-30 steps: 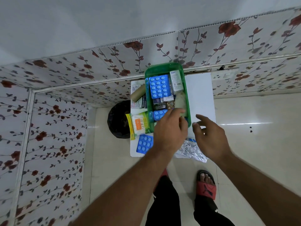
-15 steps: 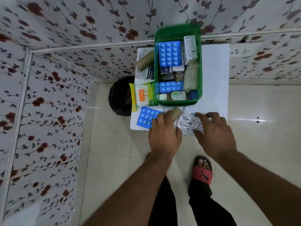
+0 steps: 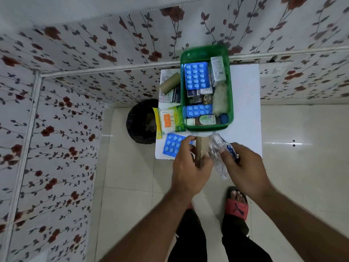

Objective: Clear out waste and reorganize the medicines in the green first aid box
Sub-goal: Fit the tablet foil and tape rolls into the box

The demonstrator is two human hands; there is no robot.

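Gripping a cardboard tube (image 3: 201, 148), left hand (image 3: 190, 169) points it toward the green box (image 3: 231, 91).

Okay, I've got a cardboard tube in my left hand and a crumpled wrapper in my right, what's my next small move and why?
Probably swing both hands left and drop the tube and wrapper into the black bin beside the table: both look like waste, and the bin stands open close by.

My left hand (image 3: 190, 169) is curled tight around a cardboard tube (image 3: 201, 148). My right hand (image 3: 245, 167) pinches a crumpled foil strip (image 3: 219, 154) just beside it, both forearms reaching forward.
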